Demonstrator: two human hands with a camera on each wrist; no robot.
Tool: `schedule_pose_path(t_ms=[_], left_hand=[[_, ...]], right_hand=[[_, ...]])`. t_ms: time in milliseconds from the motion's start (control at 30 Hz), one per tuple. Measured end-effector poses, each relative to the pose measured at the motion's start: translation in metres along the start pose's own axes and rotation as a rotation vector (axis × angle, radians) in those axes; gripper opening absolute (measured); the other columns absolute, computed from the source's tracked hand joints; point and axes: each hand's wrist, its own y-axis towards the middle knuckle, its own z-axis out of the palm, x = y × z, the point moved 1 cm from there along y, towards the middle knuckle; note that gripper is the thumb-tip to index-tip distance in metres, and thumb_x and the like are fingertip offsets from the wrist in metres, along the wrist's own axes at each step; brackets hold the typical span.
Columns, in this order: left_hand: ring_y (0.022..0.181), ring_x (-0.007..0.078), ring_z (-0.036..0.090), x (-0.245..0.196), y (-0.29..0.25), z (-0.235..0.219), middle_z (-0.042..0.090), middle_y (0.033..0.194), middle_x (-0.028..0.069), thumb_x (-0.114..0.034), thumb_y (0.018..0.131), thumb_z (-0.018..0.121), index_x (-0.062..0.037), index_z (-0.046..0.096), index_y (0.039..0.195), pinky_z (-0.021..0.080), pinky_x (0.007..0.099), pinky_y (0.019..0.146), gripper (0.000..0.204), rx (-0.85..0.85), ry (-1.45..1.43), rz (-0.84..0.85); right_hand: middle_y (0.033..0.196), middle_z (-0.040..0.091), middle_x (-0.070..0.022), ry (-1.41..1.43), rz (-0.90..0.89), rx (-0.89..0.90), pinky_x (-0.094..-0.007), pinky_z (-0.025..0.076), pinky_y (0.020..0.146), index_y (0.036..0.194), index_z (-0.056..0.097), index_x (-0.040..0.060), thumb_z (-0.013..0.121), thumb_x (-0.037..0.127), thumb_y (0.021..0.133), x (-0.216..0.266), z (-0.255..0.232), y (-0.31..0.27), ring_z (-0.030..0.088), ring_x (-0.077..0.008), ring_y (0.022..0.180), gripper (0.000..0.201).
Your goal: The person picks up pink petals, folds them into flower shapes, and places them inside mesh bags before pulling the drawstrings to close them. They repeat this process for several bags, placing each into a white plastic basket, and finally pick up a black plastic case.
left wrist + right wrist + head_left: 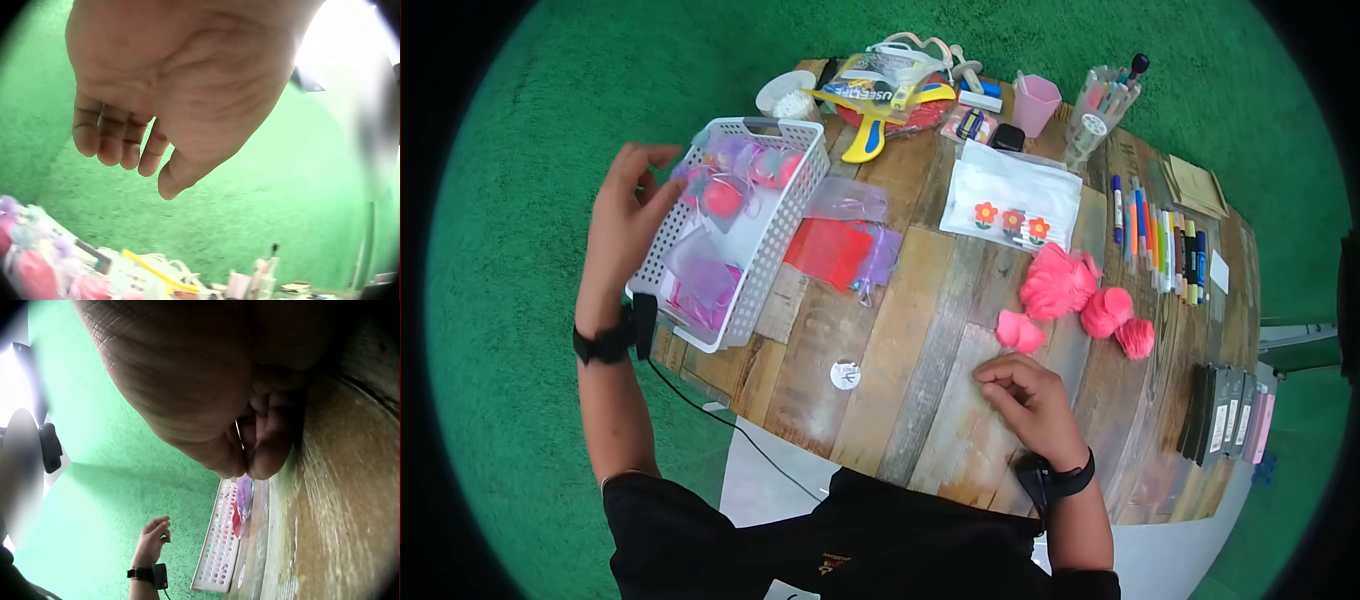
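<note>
My left hand (pixel 632 205) hovers at the outer left side of a white perforated basket (pixel 765 250), its fingers loosely bent. In the left wrist view the palm and fingertips show nothing held. Filled gauze pouches with pink contents (pixel 722 198) lie at the basket's far end, and flat purple pouches (pixel 705 285) at the near end. My right hand (pixel 1032 405) rests low over the wooden table (pixel 920 330), fingers loosely curled, with nothing between them. Just beyond it are a small pink petal piece (pixel 1020 332) and larger pink petal bundles (pixel 1058 282).
Red and purple pouches (pixel 832 252) lie right of the basket, with a round white sticker (pixel 845 375) nearer. A flower-printed white bag (pixel 1012 205), a row of markers (pixel 1165 240), a pink cup (pixel 1035 105) and dark boxes (pixel 1222 415) stand farther off. A cable (pixel 735 425) trails from my left wrist.
</note>
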Motion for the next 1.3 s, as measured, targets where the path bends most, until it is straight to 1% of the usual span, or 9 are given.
schedule_pose_path(t_ms=[100, 133, 200, 367, 700, 800, 900, 1000, 1300], left_hand=[[0.09, 0.0152, 0.059, -0.077, -0.032, 0.012, 0.067, 0.115, 0.0041, 0.001, 0.084, 0.081, -0.0042, 0.07, 0.122, 0.049, 0.0298, 0.078, 0.04, 0.123, -0.195, 0.149], [0.097, 0.0193, 0.062, -0.092, -0.042, 0.022, 0.067, 0.118, 0.0062, 0.0, 0.085, 0.081, -0.0045, 0.07, 0.122, 0.051, 0.032, 0.082, 0.039, 0.23, -0.216, 0.114], [0.112, 0.0334, 0.067, -0.102, -0.052, 0.059, 0.068, 0.12, 0.0137, -0.008, 0.087, 0.083, -0.0033, 0.07, 0.12, 0.055, 0.0406, 0.094, 0.035, 0.3, -0.248, 0.256], [0.113, 0.0419, 0.065, -0.111, -0.067, 0.131, 0.067, 0.121, 0.0179, -0.013, 0.086, 0.084, 0.0004, 0.068, 0.119, 0.054, 0.047, 0.098, 0.039, 0.239, -0.062, 0.207], [0.108, 0.0401, 0.065, -0.096, -0.068, 0.149, 0.065, 0.115, 0.0182, -0.01, 0.085, 0.081, 0.0009, 0.067, 0.108, 0.056, 0.0495, 0.092, 0.029, 0.228, 0.061, 0.158], [0.108, 0.0425, 0.068, -0.097, -0.06, 0.144, 0.067, 0.117, 0.0188, -0.008, 0.088, 0.078, -0.0012, 0.068, 0.117, 0.056, 0.0493, 0.092, 0.031, 0.205, -0.002, 0.113], [0.11, 0.0425, 0.069, -0.101, -0.043, 0.141, 0.068, 0.125, 0.0179, -0.006, 0.089, 0.077, -0.0022, 0.068, 0.125, 0.057, 0.0487, 0.092, 0.037, 0.029, -0.061, 0.143], [0.115, 0.0413, 0.069, -0.098, -0.025, 0.153, 0.067, 0.131, 0.0174, -0.005, 0.088, 0.076, -0.0028, 0.068, 0.128, 0.058, 0.048, 0.095, 0.041, 0.11, -0.072, 0.094], [0.098, 0.0416, 0.073, -0.073, 0.004, 0.188, 0.075, 0.104, 0.0187, -0.009, 0.094, 0.071, -0.0016, 0.075, 0.108, 0.059, 0.0491, 0.085, 0.017, 0.142, -0.021, 0.104]], right_hand=[[0.111, 0.073, -0.0046, -0.005, -0.003, 0.02, -0.0257, 0.053, 0.078, 0.113, 0.075, 0.0006, 0.074, 0.003, 0.1, 0.001, 0.001, -0.001, 0.067, -0.0111, 0.091, 0.013], [0.113, 0.074, -0.0043, -0.004, -0.004, 0.024, -0.0254, 0.052, 0.079, 0.113, 0.076, 0.0007, 0.074, 0.003, 0.1, 0.001, 0.0, -0.001, 0.066, -0.0106, 0.092, 0.013], [0.113, 0.074, -0.0043, -0.009, -0.017, 0.019, -0.0257, 0.052, 0.079, 0.113, 0.075, 0.0006, 0.073, 0.003, 0.1, 0.002, -0.001, -0.002, 0.066, -0.0109, 0.092, 0.013], [0.108, 0.072, -0.0066, -0.027, -0.069, 0.014, -0.0286, 0.056, 0.077, 0.113, 0.074, 0.0003, 0.074, 0.005, 0.101, 0.0, -0.001, -0.004, 0.069, -0.0152, 0.088, 0.013], [0.108, 0.072, -0.0068, -0.038, -0.087, 0.038, -0.0299, 0.056, 0.076, 0.113, 0.074, 0.0021, 0.074, 0.006, 0.1, 0.0, 0.0, -0.006, 0.068, -0.0163, 0.084, 0.013], [0.11, 0.072, -0.0059, -0.029, -0.077, 0.052, -0.0281, 0.054, 0.077, 0.113, 0.074, 0.0008, 0.074, 0.005, 0.1, -0.001, -0.001, -0.006, 0.066, -0.0132, 0.086, 0.014], [0.111, 0.072, -0.0058, -0.026, -0.073, 0.059, -0.0274, 0.054, 0.078, 0.114, 0.074, 0.0001, 0.074, 0.004, 0.1, -0.001, -0.001, -0.006, 0.066, -0.012, 0.088, 0.014], [0.111, 0.072, -0.0062, -0.019, -0.074, 0.055, -0.0276, 0.055, 0.078, 0.114, 0.074, 0.0002, 0.075, 0.005, 0.1, -0.001, -0.002, -0.006, 0.067, -0.0126, 0.088, 0.014], [0.105, 0.071, -0.0078, -0.015, -0.099, 0.044, -0.0308, 0.056, 0.077, 0.114, 0.074, 0.0019, 0.074, 0.008, 0.1, -0.004, -0.002, -0.006, 0.068, -0.0172, 0.085, 0.015]])
